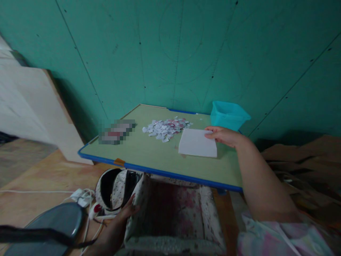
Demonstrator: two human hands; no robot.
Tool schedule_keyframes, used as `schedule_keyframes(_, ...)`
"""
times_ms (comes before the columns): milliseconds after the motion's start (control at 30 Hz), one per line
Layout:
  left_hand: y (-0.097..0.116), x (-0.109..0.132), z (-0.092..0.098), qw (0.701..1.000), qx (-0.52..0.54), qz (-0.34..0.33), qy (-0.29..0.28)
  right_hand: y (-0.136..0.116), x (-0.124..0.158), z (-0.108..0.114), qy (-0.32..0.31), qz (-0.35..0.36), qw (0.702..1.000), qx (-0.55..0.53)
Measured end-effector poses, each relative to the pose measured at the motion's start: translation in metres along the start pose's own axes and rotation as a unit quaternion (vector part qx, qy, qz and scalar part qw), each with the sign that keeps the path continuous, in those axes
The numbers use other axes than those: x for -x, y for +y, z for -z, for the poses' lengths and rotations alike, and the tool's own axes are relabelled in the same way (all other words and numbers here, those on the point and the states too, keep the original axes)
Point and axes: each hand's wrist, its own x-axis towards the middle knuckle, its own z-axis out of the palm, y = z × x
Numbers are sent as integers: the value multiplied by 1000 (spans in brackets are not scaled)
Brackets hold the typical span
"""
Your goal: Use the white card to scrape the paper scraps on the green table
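My right hand [221,135] pinches the far right corner of a white square pad or small stack of paper [198,144], thumb on top. The pad is just over the tabletop or touching it; I cannot tell which. Beyond its left corner lies a heap of small torn paper pieces [165,128], mostly white, some pinkish. Below the table's front edge, my left hand [129,209] closes at the left side of an open, white, speckled bin [213,213] with reddish stains inside. Dim light partly hides its fingers.
The pale green table [149,156] has a blue edge and stands against a green wall. A turquoise basket [229,115] sits at its back right, a blurred-out item [117,132] at its left. Below are an open dotted bag [117,188], white cables, and a grey stool [53,224].
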Motion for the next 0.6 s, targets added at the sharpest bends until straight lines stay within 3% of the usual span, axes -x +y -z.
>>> schedule_keyframes(167,2,27,-13,998,-50,-24,26,0,-2,0,69,6,997,18)
schedule_keyframes(300,4,29,-15,991,-105,-9,79,-3,1,-4,2,-8,999,41)
schedule_keyframes(367,2,29,-16,994,-98,-28,47,-5,4,-5,-37,-9,999,36)
schedule_keyframes(500,-5,21,-13,995,-46,-16,-82,-5,5,-4,-21,-2,999,34)
schedule_keyframes(600,-10,14,-10,989,-44,-17,-140,-5,4,-7,-41,-1,998,56)
